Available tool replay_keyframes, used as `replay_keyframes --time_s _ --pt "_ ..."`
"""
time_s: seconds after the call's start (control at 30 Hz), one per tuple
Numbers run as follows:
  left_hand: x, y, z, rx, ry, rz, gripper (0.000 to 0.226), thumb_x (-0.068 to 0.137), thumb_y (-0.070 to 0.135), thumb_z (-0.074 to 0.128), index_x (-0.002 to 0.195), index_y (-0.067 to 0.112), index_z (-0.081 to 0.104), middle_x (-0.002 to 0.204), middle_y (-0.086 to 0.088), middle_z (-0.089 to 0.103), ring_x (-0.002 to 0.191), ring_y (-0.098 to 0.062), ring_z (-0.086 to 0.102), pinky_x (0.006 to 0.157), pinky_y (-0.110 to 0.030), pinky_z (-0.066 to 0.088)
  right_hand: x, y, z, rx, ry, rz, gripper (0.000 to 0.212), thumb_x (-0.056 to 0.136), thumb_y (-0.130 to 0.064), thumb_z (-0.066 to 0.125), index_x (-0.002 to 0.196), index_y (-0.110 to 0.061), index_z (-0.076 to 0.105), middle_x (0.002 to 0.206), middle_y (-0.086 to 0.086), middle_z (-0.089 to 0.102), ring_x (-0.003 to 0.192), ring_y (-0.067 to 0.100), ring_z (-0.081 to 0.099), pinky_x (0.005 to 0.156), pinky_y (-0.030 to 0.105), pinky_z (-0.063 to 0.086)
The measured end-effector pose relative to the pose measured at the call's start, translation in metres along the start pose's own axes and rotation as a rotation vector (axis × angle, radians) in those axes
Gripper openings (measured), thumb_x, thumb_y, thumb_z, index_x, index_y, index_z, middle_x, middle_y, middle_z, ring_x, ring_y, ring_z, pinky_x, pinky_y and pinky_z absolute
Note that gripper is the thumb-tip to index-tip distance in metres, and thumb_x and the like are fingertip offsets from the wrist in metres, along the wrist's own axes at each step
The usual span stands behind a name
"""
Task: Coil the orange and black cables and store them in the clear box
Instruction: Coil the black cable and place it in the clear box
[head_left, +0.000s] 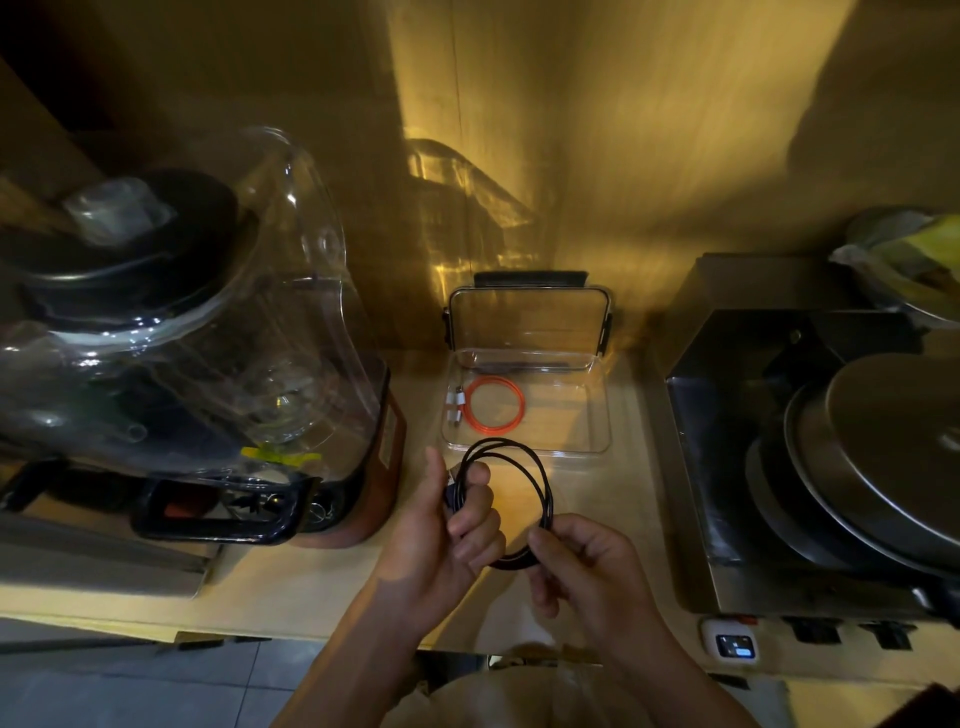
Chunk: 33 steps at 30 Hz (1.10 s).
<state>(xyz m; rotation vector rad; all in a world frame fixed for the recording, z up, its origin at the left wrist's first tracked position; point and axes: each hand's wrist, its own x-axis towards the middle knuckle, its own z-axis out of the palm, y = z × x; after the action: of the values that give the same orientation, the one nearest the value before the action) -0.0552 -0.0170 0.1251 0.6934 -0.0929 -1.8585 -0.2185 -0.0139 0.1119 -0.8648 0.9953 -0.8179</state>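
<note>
You are gripping the black cable (524, 493) coil with left hand (441, 525) and right hand (582, 561); the clear box (597, 415) is sitting just beyond, straight ahead, roughly midway between your hands.

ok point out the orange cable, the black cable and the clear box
orange cable (511, 391), head view, right arc of the coil
black cable (540, 475), head view, right side of the loops
clear box (602, 441), head view, front right rim

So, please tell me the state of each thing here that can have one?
Clear box: open, lid standing up behind it.
Orange cable: coiled, lying inside the box.
Black cable: coiled in loops, held above the counter.
Left hand: grips the coil's ends.
Right hand: fingers pinch the coil's lower part.
</note>
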Motion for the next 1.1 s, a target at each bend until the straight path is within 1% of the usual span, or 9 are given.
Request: replay_keyframes --time_s 0.17,0.33,0.5,0.63,0.73,0.87,1.03,1.1 --pt "-0.001 0.003 0.002 0.126 0.030 0.020 0.059 0.101 0.053 0.027 0.080 0.010 0.062 0.043 0.004 0.032 0.032 -0.009 0.030 0.037 -0.021 0.031 0.001 0.000 -0.002 -0.040 0.003 -0.021 0.032 0.079 -0.023 0.066 0.086 0.008 0.066 0.054 0.015 0.054 0.046 0.020 0.047 0.043 0.028 0.040" --pt "0.001 0.007 0.004 0.211 0.083 0.017 0.059 0.099 0.053 0.029 0.079 0.010 0.064 0.042 0.003 0.032 0.032 -0.010 0.031 0.037 -0.022 0.033 0.001 0.001 -0.003 -0.057 -0.003 -0.013 0.030 0.079 -0.025 0.066 0.086 0.004 0.069 0.054 0.013 0.054 0.045 0.019 0.046 0.043 0.027 0.040" --pt "0.002 0.009 0.005 0.315 0.150 0.016 0.058 0.099 0.052 0.029 0.082 0.009 0.064 0.040 0.000 0.031 0.034 -0.016 0.039 0.041 -0.025 0.038 0.003 -0.001 -0.004 -0.060 0.002 -0.035 0.024 0.081 -0.024 0.064 0.085 -0.002 0.073 0.054 0.015 0.053 0.045 0.020 0.046 0.043 0.027 0.039" --pt "0.001 0.012 0.003 0.374 0.133 -0.053 0.063 0.099 0.052 0.026 0.083 0.006 0.065 0.037 0.000 0.031 0.041 -0.025 0.054 0.050 -0.028 0.047 0.004 -0.001 -0.006 -0.054 0.010 -0.033 0.027 0.080 -0.023 0.064 0.088 0.001 0.073 0.053 0.015 0.052 0.044 0.019 0.047 0.041 0.026 0.038" --pt "-0.001 0.016 0.003 0.400 0.108 -0.123 0.068 0.101 0.051 0.023 0.082 0.003 0.067 0.035 -0.002 0.032 0.050 -0.029 0.062 0.058 -0.033 0.054 0.004 -0.002 -0.008 -0.070 0.007 -0.035 0.024 0.081 -0.021 0.064 0.087 0.000 0.074 0.052 0.014 0.053 0.043 0.018 0.047 0.040 0.025 0.038" --pt "0.000 0.019 0.003 0.409 0.105 -0.194 0.071 0.101 0.050 0.022 0.075 0.002 0.068 0.035 -0.005 0.035 0.059 -0.030 0.068 0.067 -0.039 0.058 0.005 -0.004 -0.013 -0.088 0.001 -0.023 0.017 0.091 -0.006 0.059 0.089 0.005 0.073 0.051 0.011 0.054 0.042 0.016 0.046 0.040 0.025 0.037" --pt "0.000 0.021 0.004 0.392 0.100 -0.269 0.074 0.101 0.048 0.023 0.066 -0.001 0.066 0.033 -0.008 0.039 0.061 -0.031 0.071 0.068 -0.040 0.060 0.007 -0.007 -0.017 -0.112 -0.027 0.015 0.016 0.091 -0.004 0.060 0.088 0.005 0.073 0.050 0.009 0.054 0.041 0.017 0.046 0.039 0.025 0.036" --pt "-0.001 0.022 0.003 0.386 0.085 -0.299 0.073 0.100 0.047 0.024 0.065 -0.002 0.066 0.034 -0.009 0.041 0.062 -0.032 0.071 0.069 -0.040 0.061 0.007 -0.008 -0.018 -0.114 -0.061 0.041 0.017 0.087 -0.011 0.063 0.088 0.003 0.073 0.052 0.009 0.055 0.042 0.017 0.047 0.040 0.025 0.037"
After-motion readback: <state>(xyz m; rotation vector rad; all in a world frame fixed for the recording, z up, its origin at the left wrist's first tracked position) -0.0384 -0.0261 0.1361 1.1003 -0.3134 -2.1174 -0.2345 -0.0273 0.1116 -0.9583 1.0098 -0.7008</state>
